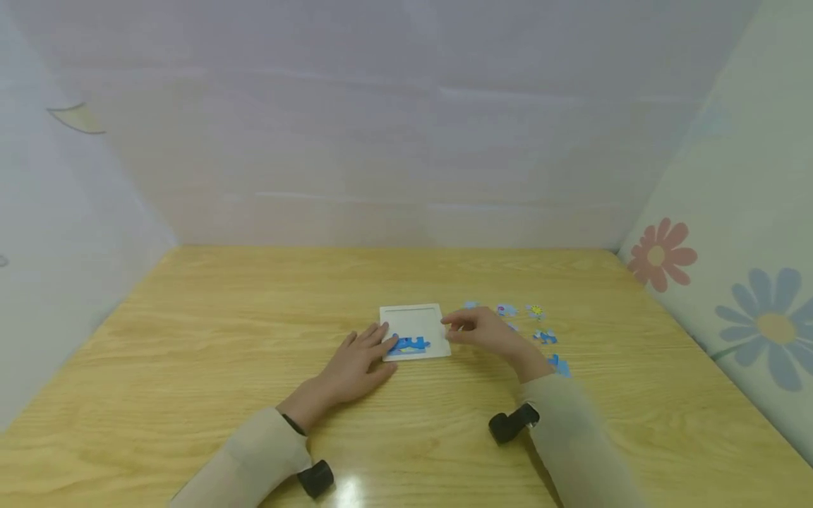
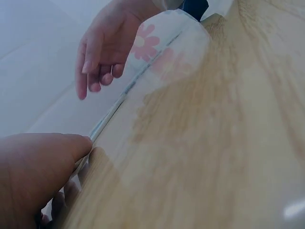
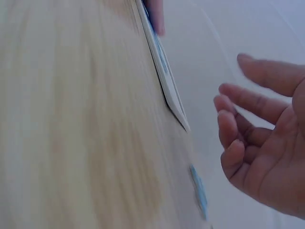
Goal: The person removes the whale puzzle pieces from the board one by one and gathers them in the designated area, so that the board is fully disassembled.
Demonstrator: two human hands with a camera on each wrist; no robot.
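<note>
A: Right, starting at the left: left hand (image 1: pixel 358 363) flat on the worktop (image 1: pixel 209 331), fingers straight, tips pressing the near left corner of the white puzzle tray (image 1: pixel 414 319). Holding nothing, just pinning it down.

B: And in the tray?

A: Only a few blue placed pieces (image 1: pixel 409 344) along its near edge, touching the left fingertips. Rest of the tray bare white.

B: Then the right hand?

A: Right hand (image 1: pixel 479 330) just beside the tray's right edge, raised a little off the worktop, fingers loosely curled and pointing left toward the tray. From the right wrist view, palm and fingers (image 3: pixel 238 143) seen with nothing between them, so relaxed and empty as far as visible.

B: Loose pieces?

A: Scattered to the right of that hand, toward the far right part of the worktop: loose pieces (image 1: pixel 536 311), with one nearer piece (image 1: pixel 559 365) close by the right sleeve. All lying flat, apart from each other. Clearly nearer the right hand than the left; behind and beside its knuckles, so away from where the fingers point.

B: Long axis of the tray?

A: Nearly square, edges roughly parallel to the worktop's front edge. Sitting about midway across, between the two hands.
</note>
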